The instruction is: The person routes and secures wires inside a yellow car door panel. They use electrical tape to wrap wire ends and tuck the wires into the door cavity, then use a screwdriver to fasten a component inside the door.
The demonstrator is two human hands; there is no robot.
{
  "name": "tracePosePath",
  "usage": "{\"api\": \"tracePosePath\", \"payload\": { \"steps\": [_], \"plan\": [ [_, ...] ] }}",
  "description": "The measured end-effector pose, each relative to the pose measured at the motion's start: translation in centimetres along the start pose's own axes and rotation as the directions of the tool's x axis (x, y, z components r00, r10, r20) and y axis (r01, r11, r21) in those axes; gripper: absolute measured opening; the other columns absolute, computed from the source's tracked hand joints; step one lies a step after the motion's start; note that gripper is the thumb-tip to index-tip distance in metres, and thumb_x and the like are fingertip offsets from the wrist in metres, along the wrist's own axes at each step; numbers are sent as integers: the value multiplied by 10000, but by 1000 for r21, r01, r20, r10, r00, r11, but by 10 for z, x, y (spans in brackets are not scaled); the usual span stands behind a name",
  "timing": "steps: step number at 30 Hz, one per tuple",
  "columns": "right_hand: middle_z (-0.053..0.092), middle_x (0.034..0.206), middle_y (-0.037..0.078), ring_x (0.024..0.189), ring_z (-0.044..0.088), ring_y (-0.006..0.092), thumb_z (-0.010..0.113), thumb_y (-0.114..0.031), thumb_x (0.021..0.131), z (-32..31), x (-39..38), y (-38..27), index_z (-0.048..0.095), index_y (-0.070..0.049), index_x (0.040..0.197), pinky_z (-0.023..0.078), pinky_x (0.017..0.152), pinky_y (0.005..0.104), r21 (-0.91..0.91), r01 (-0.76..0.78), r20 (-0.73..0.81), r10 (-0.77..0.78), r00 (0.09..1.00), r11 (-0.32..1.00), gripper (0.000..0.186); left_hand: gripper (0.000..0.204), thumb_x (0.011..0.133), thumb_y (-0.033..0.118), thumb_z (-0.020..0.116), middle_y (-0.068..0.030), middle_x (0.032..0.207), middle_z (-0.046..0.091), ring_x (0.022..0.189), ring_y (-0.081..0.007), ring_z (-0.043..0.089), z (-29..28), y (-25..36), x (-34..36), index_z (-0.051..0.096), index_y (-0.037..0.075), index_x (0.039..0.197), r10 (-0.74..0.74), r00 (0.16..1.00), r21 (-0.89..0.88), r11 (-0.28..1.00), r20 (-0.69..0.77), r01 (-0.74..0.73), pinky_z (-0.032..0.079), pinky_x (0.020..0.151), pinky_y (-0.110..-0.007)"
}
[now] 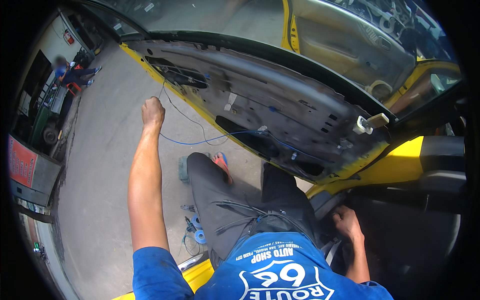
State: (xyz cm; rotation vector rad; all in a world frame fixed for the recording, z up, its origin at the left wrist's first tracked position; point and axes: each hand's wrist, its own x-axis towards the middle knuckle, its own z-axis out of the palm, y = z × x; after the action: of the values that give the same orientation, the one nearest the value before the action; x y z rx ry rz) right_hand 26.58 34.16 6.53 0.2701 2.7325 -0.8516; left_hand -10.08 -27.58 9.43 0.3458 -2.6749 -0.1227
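Note:
My left hand is raised over the pavement with its fingers closed on a thin wire, which runs up to the door's edge. A blue wire extends from beside my left wrist across to the bare inner door panel. A thin dark wire hangs in a loop between the door and my knee. The door's trim is off, leaving its metal and cut-outs exposed. Low at the right, my right hand rests with curled fingers by the dark car interior; whatever they grip, if anything, is hidden.
A window crank sticks out from the door's right part. Rolls of blue tape and dark connectors lie on the ground by my leg. The yellow door sill is below me. A person sits far left near a red sign.

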Motion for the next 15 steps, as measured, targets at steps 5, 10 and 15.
{"api": "tracePosePath", "payload": {
  "steps": [5,10,15],
  "plan": [
    [672,997,263,983,654,450,627,-118,853,1,-9,12,724,50,967,526,892,457,17,-52,-38,53,998,999,225,184,911,104,660,-257,900,743,826,-408,747,8,11,5,747,-57,914,-128,984,-165,975,119,147,584,761,-491],
    [666,976,255,948,648,444,629,-109,837,-4,-1,9,713,48,941,525,867,454,18,-18,-4,18,1000,1000,207,213,938,185,744,-111,818,748,684,-202,740,15,10,12,747,-27,923,-226,878,-575,681,423,453,569,647,-368],
    [678,995,246,976,651,438,631,-128,832,-7,16,5,716,41,944,522,890,454,-26,13,29,-12,999,1000,219,219,958,182,728,-105,878,752,736,-200,751,34,-5,4,739,-30,1013,-271,808,-729,349,524,589,558,627,-290]
  ]
}}
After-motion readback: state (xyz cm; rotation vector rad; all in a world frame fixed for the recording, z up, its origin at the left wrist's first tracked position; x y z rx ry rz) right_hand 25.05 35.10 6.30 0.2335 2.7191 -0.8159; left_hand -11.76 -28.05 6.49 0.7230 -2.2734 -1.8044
